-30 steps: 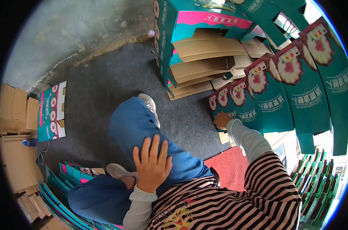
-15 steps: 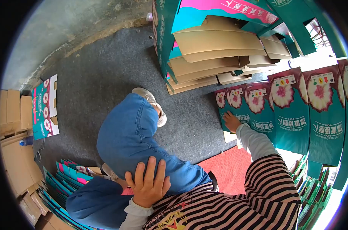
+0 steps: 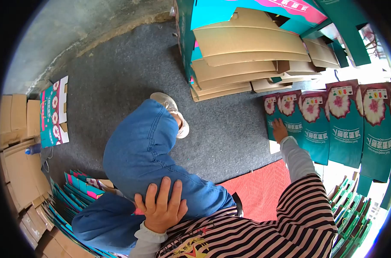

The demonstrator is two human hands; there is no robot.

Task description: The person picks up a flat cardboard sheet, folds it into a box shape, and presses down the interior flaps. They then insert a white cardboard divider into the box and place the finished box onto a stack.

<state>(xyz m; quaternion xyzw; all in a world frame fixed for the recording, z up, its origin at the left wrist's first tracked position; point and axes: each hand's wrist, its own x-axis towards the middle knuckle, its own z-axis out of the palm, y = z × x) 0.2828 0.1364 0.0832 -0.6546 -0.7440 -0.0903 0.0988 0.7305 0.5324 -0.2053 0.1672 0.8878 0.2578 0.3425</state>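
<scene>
On the raised knee of the blue jeans [image 3: 135, 146] rests my left hand [image 3: 163, 208], its fingers stretched out and spread, holding nothing. My right hand [image 3: 280, 130] reaches out to the right and lies against the nearest of a row of green printed cartons [image 3: 316, 139], fingers extended on its surface. The cartons overlap one another and carry pictures of a round, cream-and-magenta item. What lies under my right fingertips is hidden.
Large folded brown-and-green cartons [image 3: 251, 38] are stacked ahead. A printed carton [image 3: 53, 112] stands at left beside brown boxes [image 3: 25, 172]. Flat cartons [image 3: 70, 206] pack the lower left, more [image 3: 350, 215] the lower right. A red mat [image 3: 255, 193] covers part of the grey floor [image 3: 118, 73].
My right hand and the row of green cartons have shifted to the right, with more red mat showing. My left hand stays on the knee. The view has turned slightly.
</scene>
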